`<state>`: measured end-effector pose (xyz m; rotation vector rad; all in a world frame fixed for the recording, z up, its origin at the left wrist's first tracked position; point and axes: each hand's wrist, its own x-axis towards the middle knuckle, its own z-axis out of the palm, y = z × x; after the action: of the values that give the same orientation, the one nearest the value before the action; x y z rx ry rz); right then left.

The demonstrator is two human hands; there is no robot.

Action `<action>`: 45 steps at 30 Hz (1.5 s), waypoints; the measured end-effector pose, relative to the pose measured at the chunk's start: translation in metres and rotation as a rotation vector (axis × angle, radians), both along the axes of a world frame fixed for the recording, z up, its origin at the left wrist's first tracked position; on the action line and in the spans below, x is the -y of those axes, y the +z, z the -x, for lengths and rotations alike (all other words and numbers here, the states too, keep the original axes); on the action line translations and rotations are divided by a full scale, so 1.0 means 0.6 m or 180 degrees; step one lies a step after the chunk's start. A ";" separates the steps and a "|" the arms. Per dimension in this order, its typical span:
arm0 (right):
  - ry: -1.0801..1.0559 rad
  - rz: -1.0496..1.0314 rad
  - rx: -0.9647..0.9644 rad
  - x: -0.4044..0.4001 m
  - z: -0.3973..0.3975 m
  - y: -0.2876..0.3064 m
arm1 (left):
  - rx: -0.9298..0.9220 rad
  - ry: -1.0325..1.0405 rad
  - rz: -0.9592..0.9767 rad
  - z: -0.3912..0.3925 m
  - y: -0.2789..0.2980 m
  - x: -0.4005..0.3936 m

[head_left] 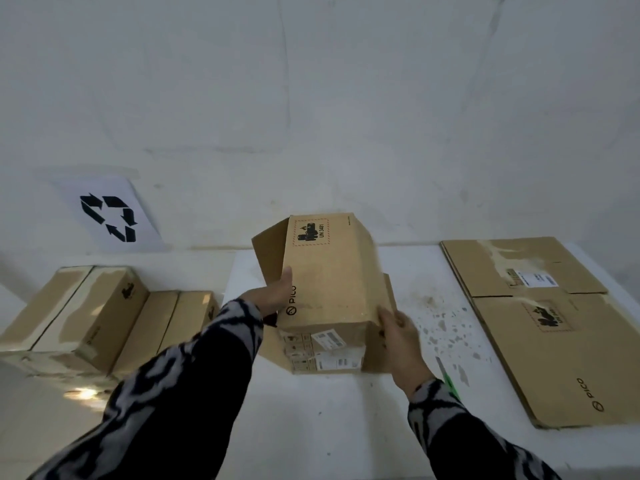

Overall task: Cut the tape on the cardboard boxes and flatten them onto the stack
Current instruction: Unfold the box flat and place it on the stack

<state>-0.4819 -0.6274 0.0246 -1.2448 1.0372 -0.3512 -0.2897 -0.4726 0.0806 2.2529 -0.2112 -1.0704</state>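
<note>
On the white worktop (346, 427), mid-way between the flattened stack (547, 323) and the sealed boxes (97, 313), stands the opened box (329, 271). Collapsing it could skew it (flaps splay loose). The left hand (273, 292) clasps its side, thumb on top; the right hand (403, 344) grips its near corner.

Brown opened box (332, 271) tilted mid-table; flattened stack (540, 323) right; taped boxes (104, 313) left.

Bare table (426, 306) right of the held box (329, 271) up to the flattened stack (540, 317); sealed boxes (104, 313) obstruct its left (utility knife (448, 377) lies right).
</note>
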 end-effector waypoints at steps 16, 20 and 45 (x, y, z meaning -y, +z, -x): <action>-0.0355 0.0963 0.0305 -0.041 -0.016 0.099 | -0.1159 0.1415 0.1049 -0.074 -0.104 0.017; -0.0594 0.0899 0.0489 -0.059 -0.026 0.093 | -0.1079 0.1508 0.0885 -0.088 -0.130 0.017; -0.0088 0.1376 0.0222 -0.079 -0.031 0.073 | -0.0156 0.0837 0.1098 0.153 -0.029 -0.065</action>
<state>-0.4632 -0.5803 0.0683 -1.5909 0.9469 -0.6609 -0.3813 -0.4334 0.0631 1.8831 -0.0690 -0.8738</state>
